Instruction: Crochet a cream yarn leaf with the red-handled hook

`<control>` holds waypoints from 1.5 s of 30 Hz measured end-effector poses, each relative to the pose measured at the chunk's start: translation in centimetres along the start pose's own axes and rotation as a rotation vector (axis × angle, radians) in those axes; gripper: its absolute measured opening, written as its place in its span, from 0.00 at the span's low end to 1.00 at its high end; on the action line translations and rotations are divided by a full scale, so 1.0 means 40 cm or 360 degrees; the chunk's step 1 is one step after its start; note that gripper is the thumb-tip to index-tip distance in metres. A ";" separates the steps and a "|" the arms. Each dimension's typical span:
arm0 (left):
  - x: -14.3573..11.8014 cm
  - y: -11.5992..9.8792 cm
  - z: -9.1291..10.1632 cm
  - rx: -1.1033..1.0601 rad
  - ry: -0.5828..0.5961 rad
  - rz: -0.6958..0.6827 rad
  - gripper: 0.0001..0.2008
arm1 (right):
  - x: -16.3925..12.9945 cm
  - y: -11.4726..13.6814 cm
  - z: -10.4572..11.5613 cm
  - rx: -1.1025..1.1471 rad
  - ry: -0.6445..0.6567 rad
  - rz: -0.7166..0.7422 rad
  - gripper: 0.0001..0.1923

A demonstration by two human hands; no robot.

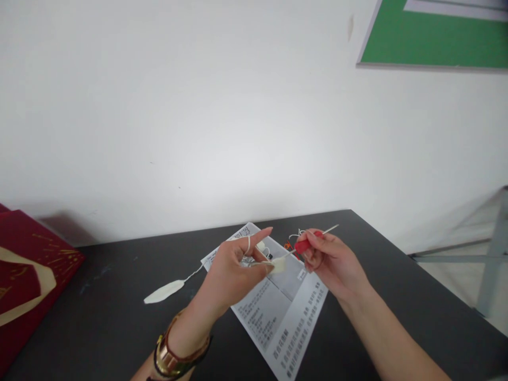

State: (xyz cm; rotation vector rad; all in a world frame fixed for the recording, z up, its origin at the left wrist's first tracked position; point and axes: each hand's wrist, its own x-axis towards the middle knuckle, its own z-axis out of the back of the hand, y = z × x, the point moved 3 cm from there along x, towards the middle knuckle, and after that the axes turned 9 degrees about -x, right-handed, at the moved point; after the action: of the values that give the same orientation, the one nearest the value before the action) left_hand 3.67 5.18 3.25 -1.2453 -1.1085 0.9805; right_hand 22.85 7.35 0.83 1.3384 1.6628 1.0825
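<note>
two hands pinch: left hand (232, 267) on the cream piece (279, 265), right hand (328, 257) on the red-handled hook (302, 246); if the finger-wrapped yarn (248, 245) slackens, the hook may miss it.

The yarn piece (164, 291) lies on the table (119, 333) (bag (24, 286) left, sheet (273, 304) right).

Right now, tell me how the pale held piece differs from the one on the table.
The held piece is pinched by the left hand; the lying piece rests on the table. The held piece looks short, the lying piece long and tapered. Both are pale.
</note>
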 end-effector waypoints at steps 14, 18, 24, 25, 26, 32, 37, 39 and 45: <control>-0.007 0.024 -0.042 -0.0236 -0.0494 -0.0154 0.04 | -0.019 -0.052 -0.026 0.0167 -0.0298 0.0125 0.10; -0.003 0.042 -0.051 -0.0356 -0.0539 -0.0075 0.04 | -0.038 -0.036 -0.028 -0.0290 -0.0397 0.0566 0.07; 0.011 0.073 -0.051 -0.0994 -0.0410 0.0192 0.34 | -0.104 -0.014 -0.067 -0.1563 -0.0184 0.1813 0.14; 0.011 0.069 -0.048 -0.1084 -0.0376 0.0221 0.34 | -0.113 -0.016 -0.074 -0.1671 -0.0079 0.2013 0.16; 0.012 0.064 -0.044 -0.1154 -0.0329 0.0270 0.33 | -0.118 -0.016 -0.077 -0.1701 -0.0008 0.2147 0.17; 0.011 0.029 -0.020 -0.1245 0.0006 0.0426 0.29 | -0.059 -0.015 -0.029 -0.0666 0.0026 0.1301 0.10; 0.007 0.022 0.007 -0.1031 0.0208 0.0460 0.31 | -0.044 -0.009 -0.013 -0.0318 0.0120 0.0996 0.06; 0.005 0.020 0.016 -0.0957 0.0295 0.0474 0.32 | -0.048 -0.002 -0.009 -0.0331 0.0126 0.0985 0.06; -0.003 0.014 0.023 -0.0862 0.0503 0.0535 0.32 | -0.059 0.013 -0.008 -0.0341 0.0218 0.0986 0.06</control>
State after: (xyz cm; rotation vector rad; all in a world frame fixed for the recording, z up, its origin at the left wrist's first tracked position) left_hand 2.76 5.31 2.68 -2.0012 -0.9576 0.7033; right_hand 23.20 5.02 1.54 1.7111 1.1923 1.6841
